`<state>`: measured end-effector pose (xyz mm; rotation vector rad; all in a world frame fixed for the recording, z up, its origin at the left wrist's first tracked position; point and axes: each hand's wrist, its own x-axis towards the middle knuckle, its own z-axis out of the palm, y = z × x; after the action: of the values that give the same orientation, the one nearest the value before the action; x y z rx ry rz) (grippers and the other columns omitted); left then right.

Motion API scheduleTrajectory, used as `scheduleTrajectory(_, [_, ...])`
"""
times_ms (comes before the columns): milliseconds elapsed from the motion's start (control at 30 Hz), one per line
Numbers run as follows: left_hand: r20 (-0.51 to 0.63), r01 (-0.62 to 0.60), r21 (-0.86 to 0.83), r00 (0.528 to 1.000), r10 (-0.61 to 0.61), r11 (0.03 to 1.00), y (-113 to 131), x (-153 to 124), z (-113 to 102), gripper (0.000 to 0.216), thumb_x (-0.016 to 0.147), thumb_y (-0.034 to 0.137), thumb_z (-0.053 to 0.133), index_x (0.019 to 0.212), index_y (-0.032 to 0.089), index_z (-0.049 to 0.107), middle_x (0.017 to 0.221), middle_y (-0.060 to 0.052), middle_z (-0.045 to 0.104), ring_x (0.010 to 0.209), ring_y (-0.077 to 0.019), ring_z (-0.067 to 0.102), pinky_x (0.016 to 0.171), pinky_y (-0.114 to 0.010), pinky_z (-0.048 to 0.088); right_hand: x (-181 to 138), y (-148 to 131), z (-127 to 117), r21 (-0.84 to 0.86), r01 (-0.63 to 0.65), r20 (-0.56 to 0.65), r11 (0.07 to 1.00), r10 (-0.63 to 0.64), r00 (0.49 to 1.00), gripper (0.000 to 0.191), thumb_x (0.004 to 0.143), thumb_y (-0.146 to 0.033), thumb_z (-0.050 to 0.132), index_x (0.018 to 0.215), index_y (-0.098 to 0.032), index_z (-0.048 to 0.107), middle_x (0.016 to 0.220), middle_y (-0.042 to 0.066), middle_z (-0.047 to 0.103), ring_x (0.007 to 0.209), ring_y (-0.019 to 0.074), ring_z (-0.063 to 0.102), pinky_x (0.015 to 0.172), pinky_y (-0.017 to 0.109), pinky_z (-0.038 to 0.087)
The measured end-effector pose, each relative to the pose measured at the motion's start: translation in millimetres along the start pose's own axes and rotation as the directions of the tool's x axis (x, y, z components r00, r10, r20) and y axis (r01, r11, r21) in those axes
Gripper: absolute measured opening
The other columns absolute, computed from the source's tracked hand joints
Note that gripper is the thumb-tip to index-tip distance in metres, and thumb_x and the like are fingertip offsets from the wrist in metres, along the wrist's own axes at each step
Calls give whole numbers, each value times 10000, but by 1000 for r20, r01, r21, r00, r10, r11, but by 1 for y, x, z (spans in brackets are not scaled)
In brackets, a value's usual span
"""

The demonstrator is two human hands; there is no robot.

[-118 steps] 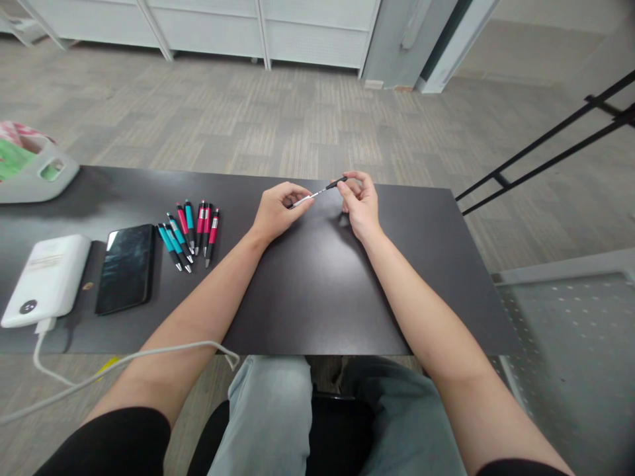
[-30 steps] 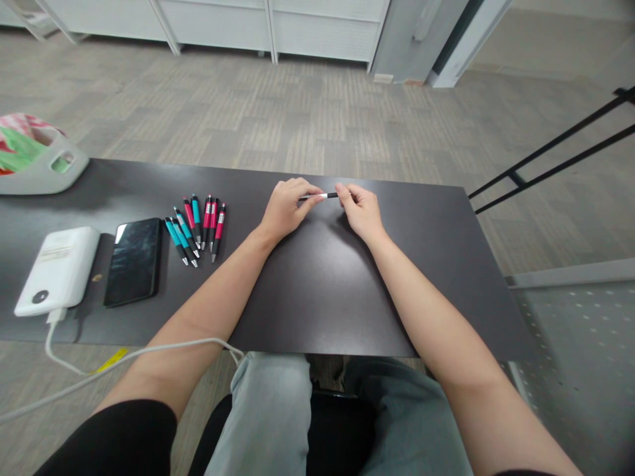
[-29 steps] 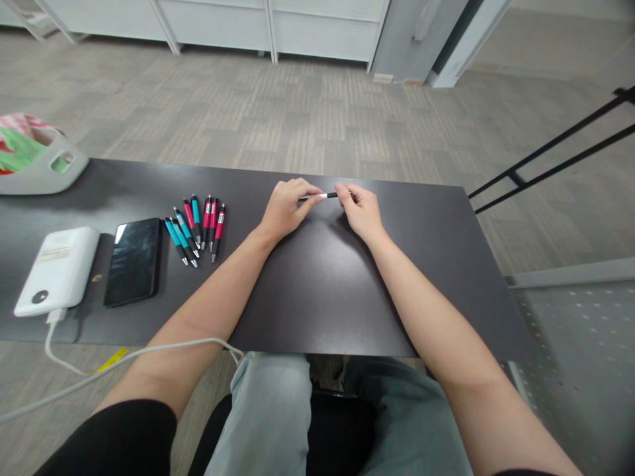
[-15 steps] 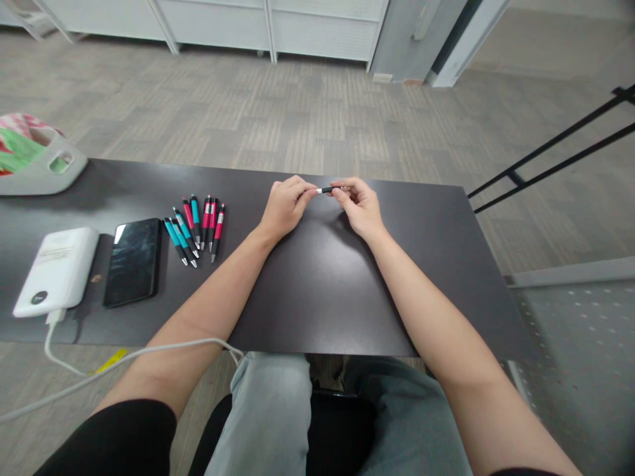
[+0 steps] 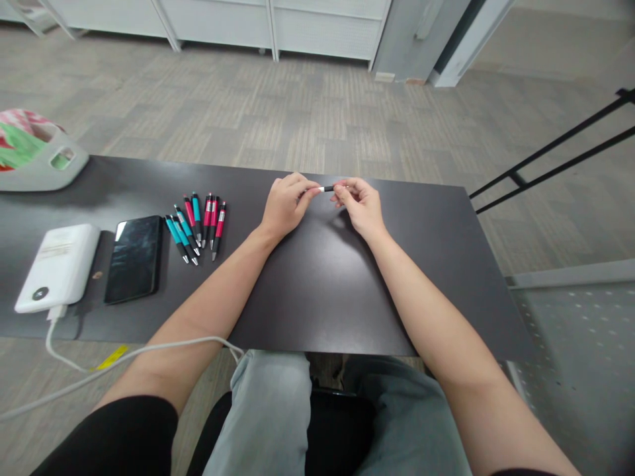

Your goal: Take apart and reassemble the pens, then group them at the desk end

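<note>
Near the far edge of the dark table [image 5: 317, 284], a pen [image 5: 326, 189] lies crosswise between my two hands. Its short visible stretch is white on the left and black on the right; the rest is hidden by fingers. My left hand [image 5: 288, 203] pinches the white end between thumb and fingers. At the black end, my right hand [image 5: 361, 206] has its thumb and fingertips closed on the pen. Left of my left hand lie several loose pens, some teal and black [image 5: 182, 231], others red and black [image 5: 214, 218].
A black phone [image 5: 133, 259] lies left of the pens. Beside it is a white power bank [image 5: 59, 264] with a white cable [image 5: 159, 346] running over my left forearm. A white basket [image 5: 64, 165] with coloured contents stands at the far left. Black rails [image 5: 550, 162] rise at the right.
Both hands stay at the pen in nearly the same place. My right fingers have shifted slightly on its black end. The view has moved a little.
</note>
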<state>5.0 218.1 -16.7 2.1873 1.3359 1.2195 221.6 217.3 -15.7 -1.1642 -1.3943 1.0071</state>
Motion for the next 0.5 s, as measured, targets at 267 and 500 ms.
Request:
scheduleTrajectory(267, [-382,168,-291,882,-275,942,-29,14,-14,550,1208,789,558,1147,306,814,1031,-75,788,949,-249,721,829,-392,590,-16,-5,-1,-379,296,326,877,-173,930,463,1064,-771,824,1192,-326,841,1251,122,863,1154,382,756,1144,579,586])
scheduleTrajectory(500, [-421,240,-394,810,-407,887,-43,23,-9,609,1197,842,521,1142,305,803,949,-59,780,772,-193,680,681,-336,552,-35,-23,25,-571,490,541,659,-147,828,458,1215,-619,626,1571,-393,804,1784,102,683,1600,458,598,1287,676,488])
